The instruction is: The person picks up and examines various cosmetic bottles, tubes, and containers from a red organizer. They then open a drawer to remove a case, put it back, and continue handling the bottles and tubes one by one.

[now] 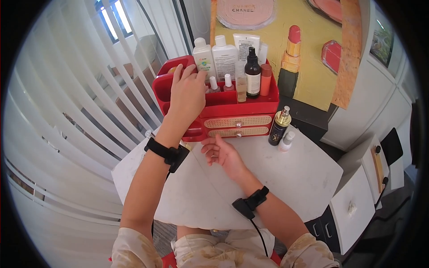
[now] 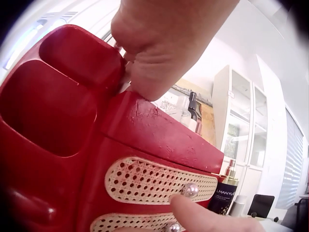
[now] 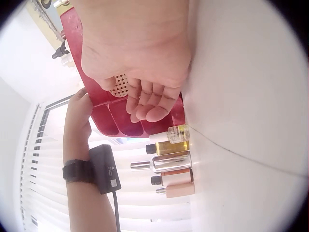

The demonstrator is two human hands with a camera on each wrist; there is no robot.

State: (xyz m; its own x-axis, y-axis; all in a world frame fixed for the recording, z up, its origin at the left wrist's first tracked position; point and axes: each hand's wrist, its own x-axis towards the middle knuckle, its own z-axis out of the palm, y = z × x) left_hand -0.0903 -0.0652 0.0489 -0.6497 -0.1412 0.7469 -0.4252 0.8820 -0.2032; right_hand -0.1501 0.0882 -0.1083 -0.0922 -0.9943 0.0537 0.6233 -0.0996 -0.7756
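A red organizer (image 1: 237, 109) with two woven-front drawers stands on the white table. My left hand (image 1: 187, 94) reaches over its top left part, fingers bent down beside a white bottle with a green-marked label (image 1: 203, 60). Two small nail polish bottles (image 1: 228, 85) with white caps stand close to its thumb side. In the left wrist view the fingertips are hidden behind the hand, and I cannot tell whether they hold anything. My right hand (image 1: 225, 158) is held in front of the drawers with fingers loosely curled and nothing in them. A round silver knob (image 2: 190, 190) sits on the upper drawer.
Further bottles, including a black spray bottle (image 1: 253, 78), fill the organizer's back and right. A dark bottle with a gold top (image 1: 279, 129) and a small white-capped bottle (image 1: 286, 142) stand to its right. Several bottles, one with yellow liquid (image 3: 173, 147), stand at its left side.
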